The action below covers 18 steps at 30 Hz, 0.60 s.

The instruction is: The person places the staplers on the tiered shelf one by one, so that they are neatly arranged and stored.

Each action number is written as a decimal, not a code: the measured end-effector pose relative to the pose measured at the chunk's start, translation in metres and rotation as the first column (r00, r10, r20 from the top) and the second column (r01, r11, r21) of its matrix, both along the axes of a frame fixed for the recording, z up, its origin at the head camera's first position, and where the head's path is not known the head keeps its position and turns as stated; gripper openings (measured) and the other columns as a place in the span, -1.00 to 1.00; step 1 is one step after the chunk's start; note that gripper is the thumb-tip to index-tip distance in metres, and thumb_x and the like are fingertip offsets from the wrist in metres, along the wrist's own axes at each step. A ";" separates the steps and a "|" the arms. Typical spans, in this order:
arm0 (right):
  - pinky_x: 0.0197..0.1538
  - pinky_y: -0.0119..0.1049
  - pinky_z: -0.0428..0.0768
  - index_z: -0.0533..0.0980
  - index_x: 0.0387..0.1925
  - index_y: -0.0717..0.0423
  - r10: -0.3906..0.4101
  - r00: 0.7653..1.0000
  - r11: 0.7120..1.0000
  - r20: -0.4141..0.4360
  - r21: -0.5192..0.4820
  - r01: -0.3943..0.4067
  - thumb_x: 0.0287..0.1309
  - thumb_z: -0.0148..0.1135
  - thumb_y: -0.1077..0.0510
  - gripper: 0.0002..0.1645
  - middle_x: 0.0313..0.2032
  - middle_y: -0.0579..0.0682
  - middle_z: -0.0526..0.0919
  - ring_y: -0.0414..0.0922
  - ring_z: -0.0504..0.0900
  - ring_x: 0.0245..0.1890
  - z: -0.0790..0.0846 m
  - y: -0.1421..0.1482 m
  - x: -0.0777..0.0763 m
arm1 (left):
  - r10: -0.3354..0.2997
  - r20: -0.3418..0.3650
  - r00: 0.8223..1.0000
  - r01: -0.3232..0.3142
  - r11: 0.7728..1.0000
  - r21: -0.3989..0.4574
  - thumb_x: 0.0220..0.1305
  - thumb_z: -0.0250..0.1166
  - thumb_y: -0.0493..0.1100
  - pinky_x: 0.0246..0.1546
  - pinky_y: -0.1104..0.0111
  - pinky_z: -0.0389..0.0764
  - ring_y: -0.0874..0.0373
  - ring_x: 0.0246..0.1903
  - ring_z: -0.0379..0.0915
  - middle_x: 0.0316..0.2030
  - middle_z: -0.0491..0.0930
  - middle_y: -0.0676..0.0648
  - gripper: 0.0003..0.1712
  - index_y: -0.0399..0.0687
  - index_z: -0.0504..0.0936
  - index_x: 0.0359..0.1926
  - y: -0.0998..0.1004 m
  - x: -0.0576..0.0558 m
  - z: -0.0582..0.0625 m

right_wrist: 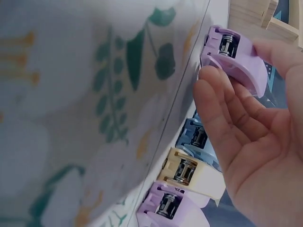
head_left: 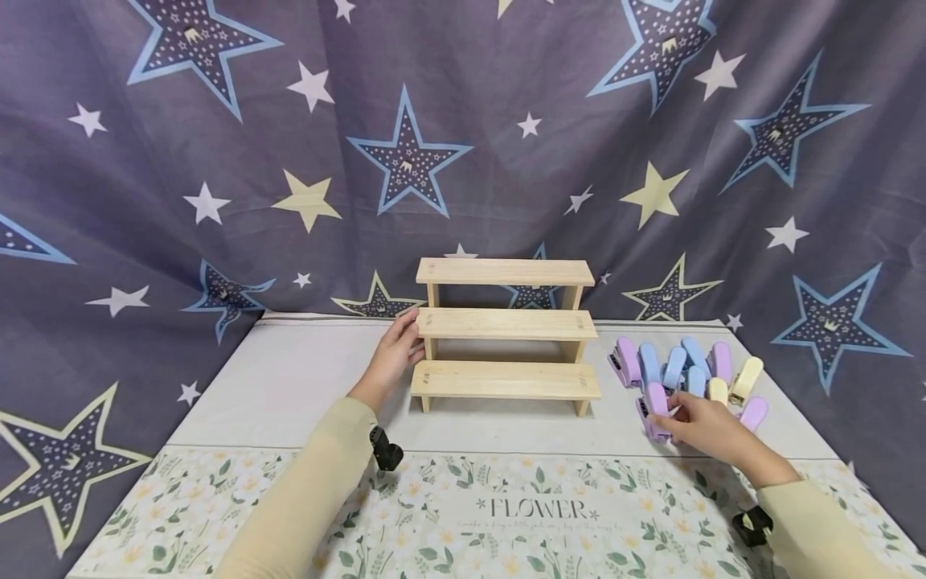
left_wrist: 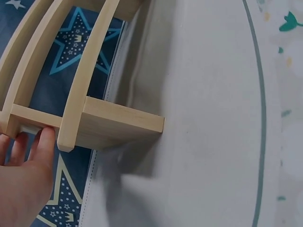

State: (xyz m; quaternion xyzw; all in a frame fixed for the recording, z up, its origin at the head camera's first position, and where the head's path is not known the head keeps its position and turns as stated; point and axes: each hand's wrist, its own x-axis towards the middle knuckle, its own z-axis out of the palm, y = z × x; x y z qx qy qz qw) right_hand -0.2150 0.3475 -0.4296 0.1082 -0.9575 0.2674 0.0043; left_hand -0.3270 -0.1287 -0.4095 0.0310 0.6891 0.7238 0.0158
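A three-step wooden display rack (head_left: pixel 506 323) stands at the middle of the table. My left hand (head_left: pixel 395 346) holds its left end by the middle step; in the left wrist view the fingers (left_wrist: pixel 45 146) bend against the side piece. On the right, my right hand (head_left: pixel 705 426) pinches a small purple hole punch (head_left: pixel 656 412) between thumb and fingers, at the front of a group of similar punches. The right wrist view shows this purple punch (right_wrist: pixel 234 59) with a metal spring in its end, thumb on one side and fingertips on the other.
Around the right hand stand several more punches: blue ones (head_left: pixel 674 367), purple ones (head_left: pixel 628 362) and yellow ones (head_left: pixel 747 379). A flower-printed cloth (head_left: pixel 535 515) covers the table's front. A dark star-patterned curtain (head_left: pixel 463 121) hangs behind and at both sides.
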 end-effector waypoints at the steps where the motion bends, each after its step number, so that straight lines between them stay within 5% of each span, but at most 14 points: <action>1: -0.50 -0.33 0.49 0.50 -0.20 0.23 -0.006 1.000 1.000 0.005 -0.004 0.006 0.30 0.32 -0.08 -0.58 -0.56 -0.14 0.57 -0.19 0.53 -0.57 -0.001 -0.001 0.000 | 0.001 -0.001 1.000 -0.001 1.000 -0.002 0.63 -0.12 -0.13 0.39 0.00 0.32 -0.21 0.38 0.19 0.45 0.17 -0.27 -0.44 -0.07 0.13 0.55 -0.001 0.000 -0.001; 11: -0.54 -0.36 0.39 0.42 -0.32 0.14 -0.026 1.000 1.000 -0.016 0.002 0.026 0.31 0.28 -0.05 -0.64 -0.58 -0.13 0.50 -0.18 0.44 -0.59 -0.004 -0.001 0.000 | 0.001 -0.014 1.000 -0.001 1.000 -0.015 0.64 -0.13 -0.13 0.37 0.01 0.36 -0.20 0.38 0.19 0.45 0.17 -0.26 -0.43 -0.08 0.11 0.56 -0.001 0.000 -0.005; 18: -0.56 -0.36 0.39 0.42 -0.31 0.16 -0.028 0.997 0.999 -0.066 -0.017 0.027 0.33 0.26 -0.04 -0.65 -0.59 -0.11 0.49 -0.18 0.43 -0.61 0.011 -0.003 0.000 | 0.009 -0.009 1.000 -0.009 1.000 -0.030 0.64 -0.12 -0.12 0.36 0.07 0.39 -0.16 0.38 0.21 0.45 0.19 -0.21 -0.45 -0.01 0.16 0.55 0.000 -0.001 -0.004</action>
